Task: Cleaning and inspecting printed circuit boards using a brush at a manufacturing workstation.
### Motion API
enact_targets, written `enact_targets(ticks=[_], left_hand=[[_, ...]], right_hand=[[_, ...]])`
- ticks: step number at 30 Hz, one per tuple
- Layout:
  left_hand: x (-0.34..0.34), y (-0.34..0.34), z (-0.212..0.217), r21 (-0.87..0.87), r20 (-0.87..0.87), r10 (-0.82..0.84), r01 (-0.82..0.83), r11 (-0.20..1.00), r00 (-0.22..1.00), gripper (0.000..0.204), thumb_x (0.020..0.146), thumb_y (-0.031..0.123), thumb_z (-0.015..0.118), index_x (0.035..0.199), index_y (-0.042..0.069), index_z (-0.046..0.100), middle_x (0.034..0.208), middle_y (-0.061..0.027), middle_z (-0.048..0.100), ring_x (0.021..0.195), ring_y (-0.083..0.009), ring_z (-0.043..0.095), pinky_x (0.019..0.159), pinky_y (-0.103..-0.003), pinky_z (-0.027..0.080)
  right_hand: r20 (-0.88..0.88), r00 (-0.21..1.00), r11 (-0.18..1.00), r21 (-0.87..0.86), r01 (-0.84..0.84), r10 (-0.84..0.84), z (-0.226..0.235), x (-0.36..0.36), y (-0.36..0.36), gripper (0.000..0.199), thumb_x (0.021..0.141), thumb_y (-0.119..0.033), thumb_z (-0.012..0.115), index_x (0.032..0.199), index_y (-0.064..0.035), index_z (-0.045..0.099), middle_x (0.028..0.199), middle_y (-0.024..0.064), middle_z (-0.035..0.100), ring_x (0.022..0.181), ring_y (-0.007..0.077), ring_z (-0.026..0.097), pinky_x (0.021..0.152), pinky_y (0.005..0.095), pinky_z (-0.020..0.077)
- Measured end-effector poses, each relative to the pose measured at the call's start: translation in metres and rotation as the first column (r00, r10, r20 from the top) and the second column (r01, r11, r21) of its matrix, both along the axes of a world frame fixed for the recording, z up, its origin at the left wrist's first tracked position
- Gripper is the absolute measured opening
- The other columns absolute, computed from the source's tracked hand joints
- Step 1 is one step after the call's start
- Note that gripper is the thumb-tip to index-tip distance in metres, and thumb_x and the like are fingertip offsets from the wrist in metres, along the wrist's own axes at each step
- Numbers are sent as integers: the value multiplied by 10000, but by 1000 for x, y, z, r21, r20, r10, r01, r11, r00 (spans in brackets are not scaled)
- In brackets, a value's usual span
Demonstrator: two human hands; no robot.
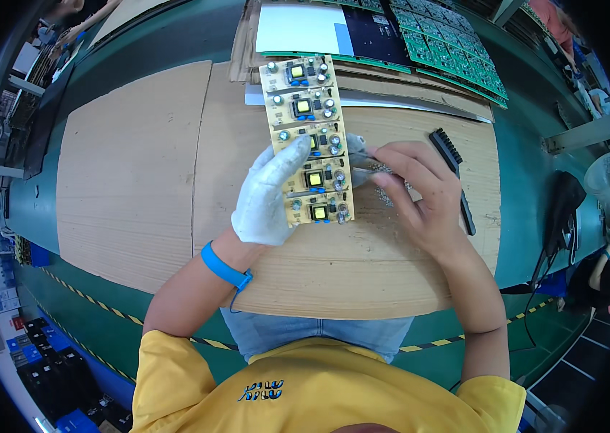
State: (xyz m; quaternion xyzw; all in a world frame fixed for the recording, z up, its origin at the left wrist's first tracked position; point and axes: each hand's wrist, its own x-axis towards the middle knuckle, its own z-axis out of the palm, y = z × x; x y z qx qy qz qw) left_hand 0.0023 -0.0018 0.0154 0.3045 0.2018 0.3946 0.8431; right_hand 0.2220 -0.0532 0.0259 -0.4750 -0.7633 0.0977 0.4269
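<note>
Green tabletop (38,206) under cardboard (132,166), circuit board (319,160) held above

Nearest, the gloved left hand (265,195) is clamped on the circuit board's left side, thumb across its front. By the opposite edge, the bare right hand (428,198) pinches a small grey tool (365,164), kind unclear. The circuit board looks light and stiff, its raised parts probably fragile; bare edges should grip best. Rightward lies a black brush (467,213); beyond, green boards (456,54).
</note>
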Motion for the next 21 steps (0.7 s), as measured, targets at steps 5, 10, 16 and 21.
enact_targets(ticks=[5,10,16,21], left_hand=[[0,-1,-1,-4,-60,10,-10,1000,998,507,1070,325,507,1443,-15,467,1323,-218,634,1145,-332,685,934,-469,614],[-2,-1,1,-5,-52,-20,20,1000,998,442,1078,241,507,1426,-29,470,1304,-238,640,1121,-350,694,926,-464,618],[1,-2,1,17,-69,-7,8,1000,998,428,1077,224,512,1416,-35,473,1294,-246,641,1108,-343,699,907,-469,627],[2,-3,0,16,-86,6,-5,1000,996,431,1073,226,523,1410,-38,477,1278,-245,651,1081,-347,710,880,-464,637]], right_hand=[[94,994,994,95,55,-64,-7,2,-1,295,759,38,807,1039,-47,769,918,83,690,749,202,677,603,297,507],[162,986,977,214,10,-46,-5,4,3,293,730,40,818,1006,-47,770,859,68,685,678,200,656,554,306,489],[155,987,980,196,21,-52,-8,4,2,304,718,31,827,1003,-56,768,853,62,682,656,198,646,539,306,477],[152,987,978,209,13,-46,-11,5,4,300,718,19,833,1001,-57,766,846,58,680,645,195,642,526,309,468]])
